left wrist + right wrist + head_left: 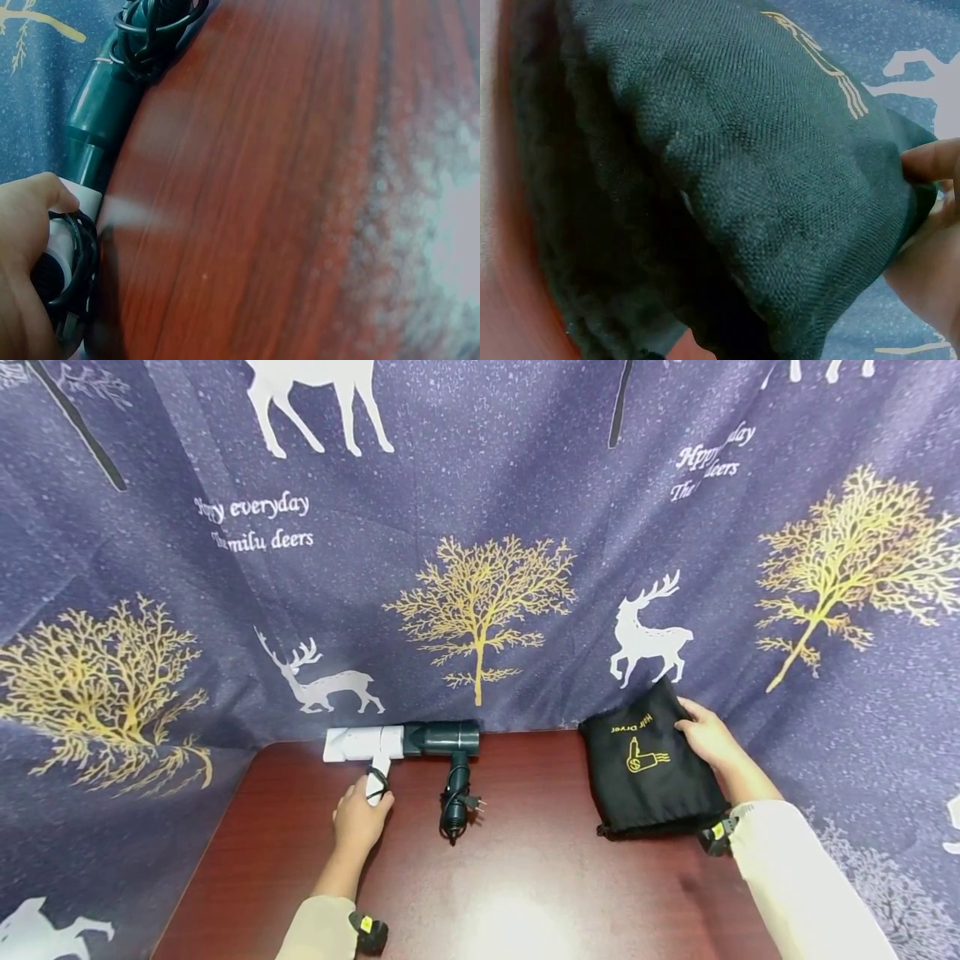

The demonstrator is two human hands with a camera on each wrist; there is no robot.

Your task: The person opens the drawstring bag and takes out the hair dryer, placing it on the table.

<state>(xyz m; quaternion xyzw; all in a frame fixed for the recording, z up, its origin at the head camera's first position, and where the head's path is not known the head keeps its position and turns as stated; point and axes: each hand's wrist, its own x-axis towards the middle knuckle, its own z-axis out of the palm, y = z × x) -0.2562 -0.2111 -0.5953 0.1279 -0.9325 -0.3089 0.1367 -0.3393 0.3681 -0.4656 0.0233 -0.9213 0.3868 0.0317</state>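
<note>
A white hair dryer [363, 744] lies at the table's back left, its handle wound with a black cord. My left hand [358, 814] grips that handle; in the left wrist view the thumb [56, 191] lies over it beside the coiled cord. End to end with it, on the right, is a dark green hair dryer [442, 738] with its own cord and plug wrapped about the handle. At the back right my right hand [708, 739] pinches the side edge of a black cloth bag [652, 785] printed with yellow "Hair Dryer" lettering. Its mouth gapes slightly in the right wrist view.
The reddish-brown wooden table [517, 860] reaches back to a blue cloth backdrop [480, 485] printed with deer and trees. Both hair dryers lie close against that cloth. A bright light reflection shows near the table's front middle.
</note>
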